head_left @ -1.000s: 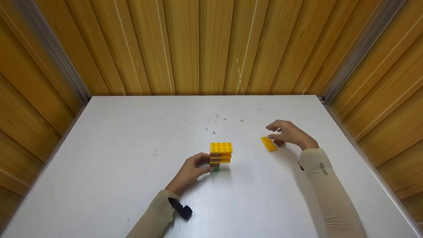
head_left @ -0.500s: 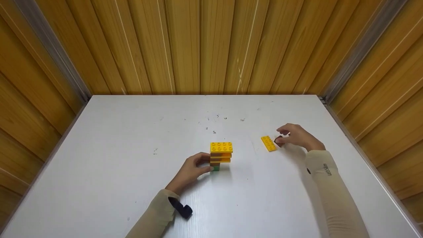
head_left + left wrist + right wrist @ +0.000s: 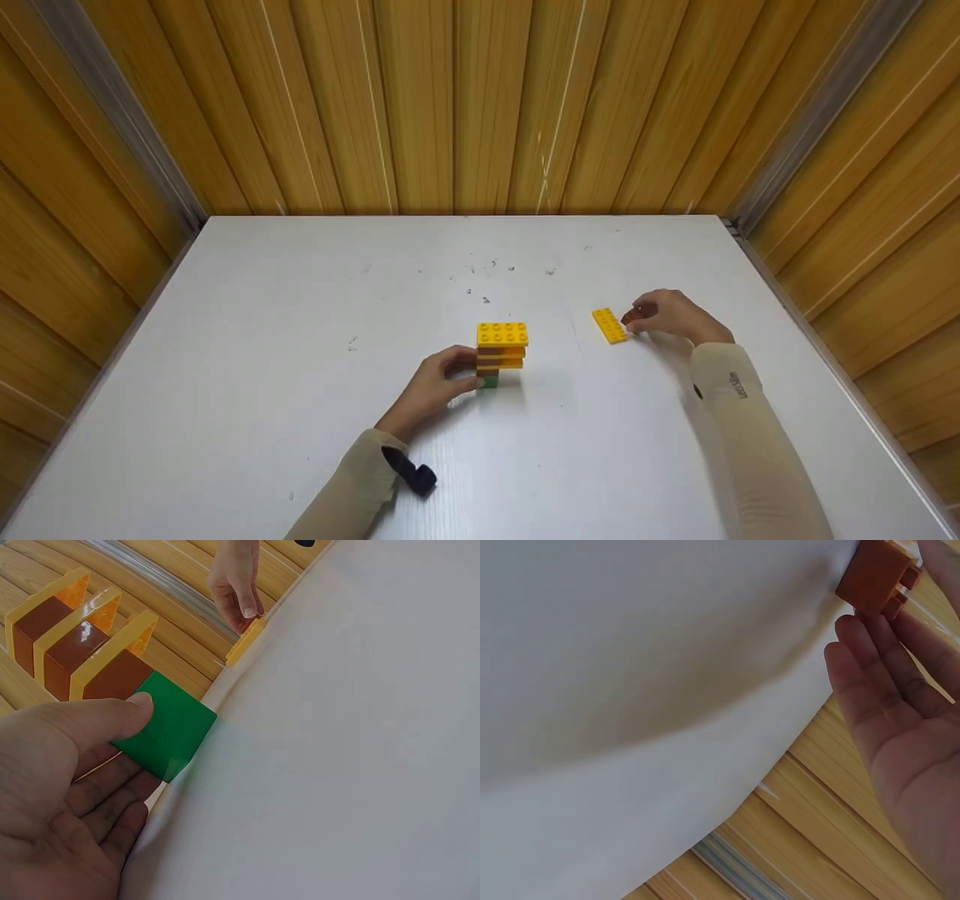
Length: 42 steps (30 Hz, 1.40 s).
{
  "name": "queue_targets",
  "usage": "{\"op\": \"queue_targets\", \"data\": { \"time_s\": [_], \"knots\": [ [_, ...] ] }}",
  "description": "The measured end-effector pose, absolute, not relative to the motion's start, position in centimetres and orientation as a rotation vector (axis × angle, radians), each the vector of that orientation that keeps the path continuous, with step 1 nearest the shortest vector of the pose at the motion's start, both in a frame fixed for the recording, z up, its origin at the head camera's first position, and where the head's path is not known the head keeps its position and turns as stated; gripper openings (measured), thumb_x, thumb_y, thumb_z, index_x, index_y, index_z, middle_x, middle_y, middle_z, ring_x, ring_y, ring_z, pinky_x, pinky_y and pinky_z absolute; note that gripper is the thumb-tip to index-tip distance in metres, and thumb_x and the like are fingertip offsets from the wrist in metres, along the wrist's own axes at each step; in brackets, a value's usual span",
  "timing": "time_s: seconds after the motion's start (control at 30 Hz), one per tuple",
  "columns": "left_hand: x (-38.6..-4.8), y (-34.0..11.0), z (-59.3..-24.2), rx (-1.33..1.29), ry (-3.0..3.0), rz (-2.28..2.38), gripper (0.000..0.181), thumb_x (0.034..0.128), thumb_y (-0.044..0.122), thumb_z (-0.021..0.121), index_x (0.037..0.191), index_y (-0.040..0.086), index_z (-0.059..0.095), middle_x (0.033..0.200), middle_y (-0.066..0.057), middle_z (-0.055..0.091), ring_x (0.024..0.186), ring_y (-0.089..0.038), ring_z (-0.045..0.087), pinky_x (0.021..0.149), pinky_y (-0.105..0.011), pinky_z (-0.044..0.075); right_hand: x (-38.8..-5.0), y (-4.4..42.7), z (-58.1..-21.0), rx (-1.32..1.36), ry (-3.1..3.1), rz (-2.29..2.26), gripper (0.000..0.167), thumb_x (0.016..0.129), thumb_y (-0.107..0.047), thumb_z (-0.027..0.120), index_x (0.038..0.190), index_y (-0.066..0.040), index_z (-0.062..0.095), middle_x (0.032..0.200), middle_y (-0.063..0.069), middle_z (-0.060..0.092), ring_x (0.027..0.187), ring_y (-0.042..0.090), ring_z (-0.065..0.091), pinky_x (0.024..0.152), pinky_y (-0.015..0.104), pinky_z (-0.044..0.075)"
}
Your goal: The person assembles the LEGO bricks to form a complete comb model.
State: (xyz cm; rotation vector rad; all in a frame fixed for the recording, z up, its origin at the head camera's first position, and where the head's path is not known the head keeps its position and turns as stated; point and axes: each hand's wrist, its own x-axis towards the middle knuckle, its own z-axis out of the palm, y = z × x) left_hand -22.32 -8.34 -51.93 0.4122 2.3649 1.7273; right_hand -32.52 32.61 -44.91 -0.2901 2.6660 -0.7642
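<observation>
A tower of building bricks stands upright on the table, with a studded yellow plate on top. Brown bricks alternate with yellow plates down to a green brick at the base. My left hand grips the tower's left side, its thumb on the green brick. Over to the right, my right hand pinches a small brown brick between thumb and fingers; some studs show on one side of it. Just left of those fingers lies a loose yellow plate, studs up.
Both hands work over a white table with a few dark scuff marks. Wood-patterned panels rise behind it and at both sides. A dark strap end hangs at the left sleeve.
My right hand has moved right from above the yellow plate to the brown brick, and has taken hold of and turned it. My left hand and the tower have stayed still.
</observation>
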Motion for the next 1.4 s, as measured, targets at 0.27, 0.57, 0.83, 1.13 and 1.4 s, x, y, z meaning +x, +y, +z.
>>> {"op": "queue_targets", "data": {
  "time_s": [0.27, 0.57, 0.83, 1.13, 1.4],
  "knots": [
    [-22.42, -8.25, -51.74, 0.356, 2.369, 1.713, 0.040, 0.0833, 0.018, 0.075, 0.121, 0.016, 0.062, 0.118, -0.002, 0.066, 0.111, -0.018, 0.061, 0.103, -0.039, 0.046, -32.78, 32.47, -45.24, -0.285, 2.667, -0.795, 0.057, 0.084, -0.024, 0.074, 0.131, 0.002, 0.053, 0.120, 0.014, 0.066, 0.115, 0.031, 0.056, 0.107, 0.055, 0.037],
    [-22.44, -8.36, -51.69, 0.381, 2.361, 1.716, 0.038, 0.0832, 0.020, 0.075, 0.119, 0.018, 0.062, 0.117, 0.000, 0.066, 0.111, -0.017, 0.061, 0.104, -0.039, 0.045, -32.88, 32.33, -45.48, -0.318, 2.677, -0.829, 0.050, 0.085, -0.018, 0.073, 0.127, 0.001, 0.056, 0.116, 0.014, 0.066, 0.109, 0.029, 0.057, 0.105, 0.051, 0.040],
    [-22.29, -8.28, -51.62, 0.369, 2.367, 1.690, 0.038, 0.0840, 0.019, 0.074, 0.120, 0.019, 0.062, 0.117, 0.002, 0.066, 0.112, -0.017, 0.060, 0.105, -0.040, 0.043, -32.82, 32.22, -45.48, -0.289, 2.651, -0.856, 0.051, 0.086, -0.017, 0.072, 0.130, 0.001, 0.054, 0.119, 0.015, 0.063, 0.111, 0.028, 0.055, 0.105, 0.051, 0.041],
    [-22.28, -8.24, -51.67, 0.340, 2.368, 1.691, 0.039, 0.0836, 0.020, 0.074, 0.121, 0.018, 0.062, 0.119, 0.000, 0.065, 0.113, -0.018, 0.060, 0.106, -0.041, 0.043, -32.99, 31.92, -45.01, -0.310, 2.679, -0.857, 0.045, 0.087, -0.012, 0.069, 0.128, 0.001, 0.056, 0.116, 0.014, 0.063, 0.110, 0.029, 0.054, 0.101, 0.049, 0.044],
    [-22.27, -8.19, -51.73, 0.327, 2.377, 1.676, 0.039, 0.0836, 0.019, 0.074, 0.121, 0.019, 0.062, 0.119, 0.001, 0.066, 0.113, -0.017, 0.060, 0.106, -0.041, 0.043, -33.07, 31.64, -44.64, -0.302, 2.671, -0.874, 0.043, 0.088, -0.014, 0.068, 0.128, -0.002, 0.056, 0.116, 0.012, 0.063, 0.112, 0.029, 0.054, 0.102, 0.049, 0.044]
  ]
}}
